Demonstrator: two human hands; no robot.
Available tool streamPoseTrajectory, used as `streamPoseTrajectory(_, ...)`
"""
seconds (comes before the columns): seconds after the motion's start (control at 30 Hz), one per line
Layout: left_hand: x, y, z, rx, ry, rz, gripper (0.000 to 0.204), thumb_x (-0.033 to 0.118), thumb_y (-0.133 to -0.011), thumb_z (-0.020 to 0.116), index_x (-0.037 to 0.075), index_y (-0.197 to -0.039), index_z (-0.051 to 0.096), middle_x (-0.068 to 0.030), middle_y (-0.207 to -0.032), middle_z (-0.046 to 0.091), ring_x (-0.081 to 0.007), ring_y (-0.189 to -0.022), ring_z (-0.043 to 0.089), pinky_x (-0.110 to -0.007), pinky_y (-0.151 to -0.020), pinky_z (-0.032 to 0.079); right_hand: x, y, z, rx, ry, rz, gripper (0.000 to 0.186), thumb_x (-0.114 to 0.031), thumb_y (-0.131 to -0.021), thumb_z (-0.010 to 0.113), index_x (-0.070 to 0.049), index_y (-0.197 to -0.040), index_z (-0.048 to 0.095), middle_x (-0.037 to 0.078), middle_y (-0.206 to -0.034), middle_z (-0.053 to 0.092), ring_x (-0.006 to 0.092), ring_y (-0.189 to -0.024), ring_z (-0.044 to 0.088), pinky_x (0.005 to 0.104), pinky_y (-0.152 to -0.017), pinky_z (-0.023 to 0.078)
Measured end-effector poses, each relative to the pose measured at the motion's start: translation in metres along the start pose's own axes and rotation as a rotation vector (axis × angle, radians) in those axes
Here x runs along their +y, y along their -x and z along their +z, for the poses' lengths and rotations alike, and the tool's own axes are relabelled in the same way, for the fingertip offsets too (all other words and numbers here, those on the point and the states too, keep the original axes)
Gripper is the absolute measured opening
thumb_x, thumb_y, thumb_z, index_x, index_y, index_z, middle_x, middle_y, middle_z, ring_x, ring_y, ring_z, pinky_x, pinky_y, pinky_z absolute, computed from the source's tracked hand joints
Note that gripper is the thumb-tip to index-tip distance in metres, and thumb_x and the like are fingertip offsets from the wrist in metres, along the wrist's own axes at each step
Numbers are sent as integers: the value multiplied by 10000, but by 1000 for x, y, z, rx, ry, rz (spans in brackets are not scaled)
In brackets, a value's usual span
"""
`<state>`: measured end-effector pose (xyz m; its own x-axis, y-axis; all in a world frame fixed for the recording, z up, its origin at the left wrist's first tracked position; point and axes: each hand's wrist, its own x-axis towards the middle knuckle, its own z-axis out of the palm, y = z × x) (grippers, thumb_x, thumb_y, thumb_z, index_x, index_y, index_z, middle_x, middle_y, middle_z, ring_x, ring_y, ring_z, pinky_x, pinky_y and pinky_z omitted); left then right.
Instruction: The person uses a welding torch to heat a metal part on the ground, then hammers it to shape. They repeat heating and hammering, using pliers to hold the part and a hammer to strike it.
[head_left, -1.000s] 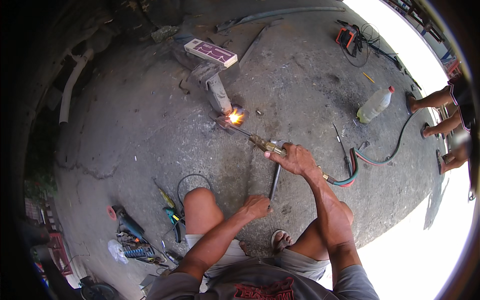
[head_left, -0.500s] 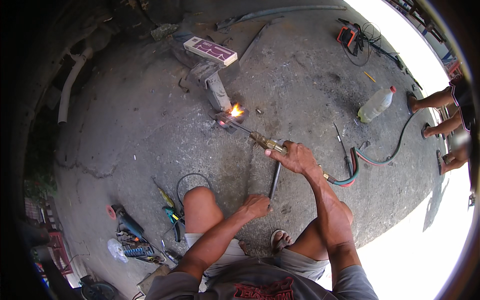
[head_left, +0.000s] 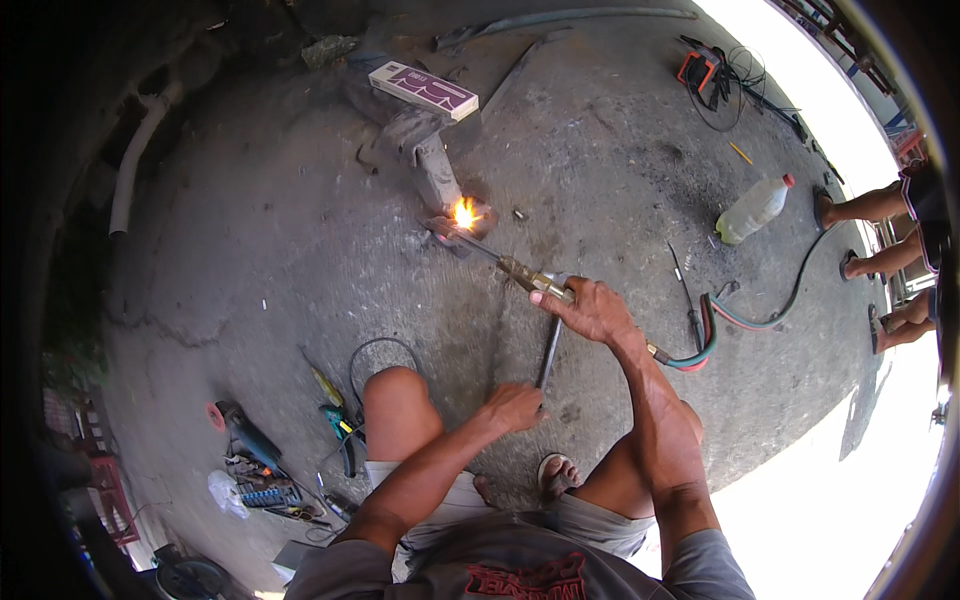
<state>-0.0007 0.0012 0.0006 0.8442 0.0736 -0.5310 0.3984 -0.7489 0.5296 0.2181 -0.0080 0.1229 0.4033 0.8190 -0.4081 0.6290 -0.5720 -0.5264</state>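
My right hand (head_left: 598, 312) is wrapped round the brass body of a gas torch (head_left: 520, 272), which points up and left. A bright yellow-orange flame (head_left: 465, 213) burns at the torch's tip, against the lower end of a grey metal bracket (head_left: 435, 172). Beside the flame, a small patch of the metal glows pinkish red. My left hand (head_left: 514, 407) is closed around the near end of a slim metal bar (head_left: 549, 355). The bar slants up toward the torch, and its far end is partly hidden behind the torch and my right hand.
A white and purple box (head_left: 424, 90) rests on the bracket's far end. Red and green hoses (head_left: 712, 345) trail right from the torch. A capped plastic bottle (head_left: 754, 210) stands at the right. By my left knee lie pliers (head_left: 345, 440) and an angle grinder (head_left: 250, 440). Other people's legs (head_left: 880, 225) show far right.
The flame looks brighter and more compact, and its glow has shifted slightly left. Both hands keep their grips and have barely moved.
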Motion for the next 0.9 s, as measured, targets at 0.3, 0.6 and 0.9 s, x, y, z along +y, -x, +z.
streamPoseTrajectory(0.3,30,-1,-76,67,-59,192,430,374,-938,710,-50,-911,769,-254,-942,750,-421,-938,735,-512,-841,573,-3,-1,11,1,-47,61,1021,-924,-832,494,36,-1088,733,239,-888,730,402,-980,726,522,-864,543)
streamPoseTrajectory(0.6,68,-12,-52,-24,-120,286,230,148,-798,700,4,-944,802,-203,-996,777,-337,-960,767,-463,-827,609,-13,4,0,-85,-284,199,945,-960,-871,307,-64,-784,593,15,-619,511,134,-547,512,351,-487,406)
streamPoseTrajectory(0.9,102,-16,-37,18,-179,409,209,135,-761,695,6,-885,801,-213,-904,773,-352,-855,774,-468,-742,617,9,2,24,-94,-562,209,929,-934,-902,252,-67,-872,585,8,-659,503,119,-517,464,315,-460,371)
